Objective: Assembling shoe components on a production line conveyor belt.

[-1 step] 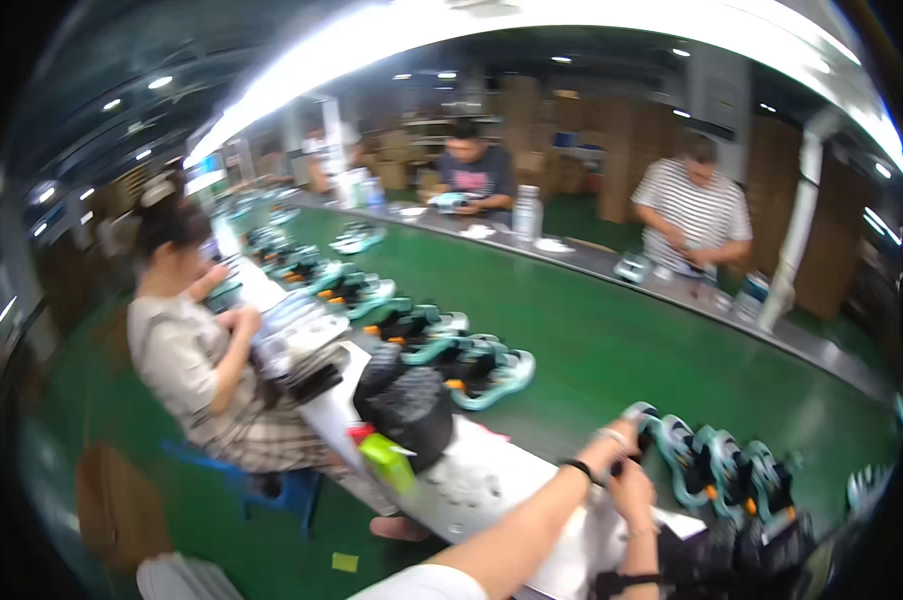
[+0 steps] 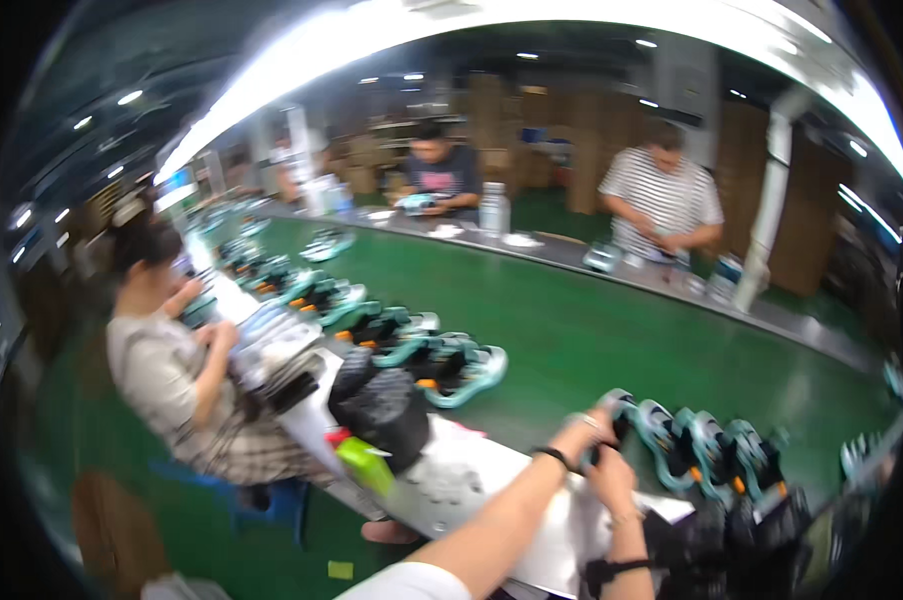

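Note:
My left hand (image 2: pixel 599 422) reaches over the bench, its fingers closed round a teal-and-black shoe (image 2: pixel 622 405) at the near end of a row. Just below it, my right hand (image 2: pixel 611 476) is curled, with something dark at its fingertips; blur and the fingers hide what it is. To the right of the held shoe, several teal, black and orange shoes (image 2: pixel 705 446) stand side by side on the green belt (image 2: pixel 572 330). Dark plastic bags (image 2: pixel 732 535) lie near my right forearm.
On the white bench (image 2: pixel 517 470) to my left sit a black bag (image 2: pixel 382 410) and a bright green packet (image 2: pixel 365 462). More shoes (image 2: pixel 467 370) line the belt. A co-worker (image 2: pixel 172 350) sits at left; two others stand across, by a grey ledge (image 2: pixel 562 252).
The whole scene has shifted slightly left and a little up in the view. Both my hands stay close together by the same shoe.

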`<state>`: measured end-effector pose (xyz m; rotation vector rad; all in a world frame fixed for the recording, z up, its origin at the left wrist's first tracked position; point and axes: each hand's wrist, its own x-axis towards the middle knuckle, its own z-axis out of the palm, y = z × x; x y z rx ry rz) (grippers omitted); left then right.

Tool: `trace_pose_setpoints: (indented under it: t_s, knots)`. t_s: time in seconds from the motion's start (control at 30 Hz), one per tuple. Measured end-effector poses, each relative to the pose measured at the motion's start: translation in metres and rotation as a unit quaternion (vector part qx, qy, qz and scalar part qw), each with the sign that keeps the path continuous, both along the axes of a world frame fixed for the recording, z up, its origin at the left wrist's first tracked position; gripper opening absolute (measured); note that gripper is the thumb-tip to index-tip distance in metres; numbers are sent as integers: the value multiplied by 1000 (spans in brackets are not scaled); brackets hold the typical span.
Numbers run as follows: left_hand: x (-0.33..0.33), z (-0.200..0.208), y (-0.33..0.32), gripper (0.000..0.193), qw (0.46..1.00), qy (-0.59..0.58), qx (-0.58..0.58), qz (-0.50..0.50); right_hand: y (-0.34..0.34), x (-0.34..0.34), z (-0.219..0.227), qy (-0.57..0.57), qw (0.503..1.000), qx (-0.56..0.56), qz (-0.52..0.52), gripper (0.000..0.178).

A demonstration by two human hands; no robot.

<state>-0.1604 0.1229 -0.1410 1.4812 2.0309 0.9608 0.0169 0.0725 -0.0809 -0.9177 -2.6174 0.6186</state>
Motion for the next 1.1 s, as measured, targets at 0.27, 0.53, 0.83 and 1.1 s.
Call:
trace_pose_setpoints:
  t_s: [0.27, 0.53, 0.83, 1.1]
  knots:
    - [5, 6, 8, 67, 984, 131, -100, 76, -12, 48, 4, 121, 989, -74, 49, 57]
    - [7, 29, -34, 61, 970, 128, -75, 194, -45, 216, 134, 333, 934, 47, -124, 33]
    - [66, 67, -42, 83, 924, 221, 148, 274, 5, 300, 69, 138, 928, 160, -306, 45]
    - [172, 76, -8, 38, 946, 213, 241, -39, 8, 291, 63, 88, 934, 125, -323, 48]
